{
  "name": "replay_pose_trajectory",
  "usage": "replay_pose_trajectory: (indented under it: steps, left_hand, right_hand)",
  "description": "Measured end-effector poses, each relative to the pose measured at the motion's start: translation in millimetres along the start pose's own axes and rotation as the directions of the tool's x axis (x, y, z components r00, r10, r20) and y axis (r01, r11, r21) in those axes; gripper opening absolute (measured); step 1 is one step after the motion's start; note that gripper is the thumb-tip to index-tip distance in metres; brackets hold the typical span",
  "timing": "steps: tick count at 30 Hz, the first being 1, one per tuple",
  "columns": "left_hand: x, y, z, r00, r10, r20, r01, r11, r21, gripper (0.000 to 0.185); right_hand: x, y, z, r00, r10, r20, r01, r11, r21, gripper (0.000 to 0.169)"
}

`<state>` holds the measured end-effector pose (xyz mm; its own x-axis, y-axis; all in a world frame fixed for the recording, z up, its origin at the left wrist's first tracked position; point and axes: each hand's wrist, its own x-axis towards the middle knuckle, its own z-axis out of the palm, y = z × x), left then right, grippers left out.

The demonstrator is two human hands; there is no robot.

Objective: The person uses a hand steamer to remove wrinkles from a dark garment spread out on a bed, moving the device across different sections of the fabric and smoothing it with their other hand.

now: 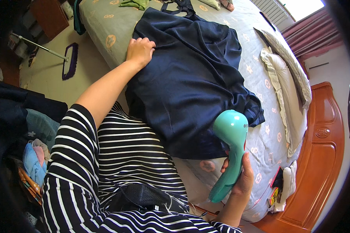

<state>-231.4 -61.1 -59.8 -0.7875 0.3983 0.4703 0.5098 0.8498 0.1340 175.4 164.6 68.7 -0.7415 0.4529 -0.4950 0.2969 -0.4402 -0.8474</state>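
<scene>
A dark navy satin garment (175, 84) lies spread over the bed, smoother near me and wrinkled towards its far right side. My left hand (140, 51) rests at the garment's left edge, its curled fingers gripping the cloth. In my right hand (243, 174) is the handle of a turquoise handheld garment steamer (231, 125). The steamer's rounded head is over the garment's near right part, its underside hidden from me; whether it touches the cloth I cannot tell. Black straps (180, 7) lie at the garment's far end.
The bed (262, 139) has a patterned grey sheet. Frilled pillows (283, 84) lie on the right by a wooden headboard (320, 151). A flat mop (70, 61) stands on the floor at left. Piled clothes and cloths (35, 157) are beside me at lower left.
</scene>
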Motion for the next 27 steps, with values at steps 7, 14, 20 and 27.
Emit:
replay_pose_trajectory:
  steps: [7, 14, 20, 27]
  left_hand:
    - [12, 8, -3, 0.963, 0.065, -0.263, -0.094, 0.990, -0.101, 0.013]
    - [-38, 83, -12, 0.805, 0.566, -0.175, -0.571, 0.660, -0.488, 0.035]
    - [-54, 94, -6, 0.751, 0.608, 0.256, -0.405, 0.731, -0.549, 0.053]
    - [-96, 68, -40, 0.912, -0.340, -0.229, 0.016, 0.588, -0.809, 0.016]
  right_hand:
    - [10, -4, 18, 0.996, 0.017, 0.084, -0.013, 0.999, -0.049, 0.055]
    - [12, -4, 34, 1.000, 0.012, 0.020, -0.011, 0.999, -0.052, 0.059]
    - [11, -4, 35, 1.000, 0.024, 0.012, -0.023, 0.996, -0.090, 0.059]
    - [33, -10, 45, 0.965, 0.252, 0.074, -0.231, 0.947, -0.223, 0.057]
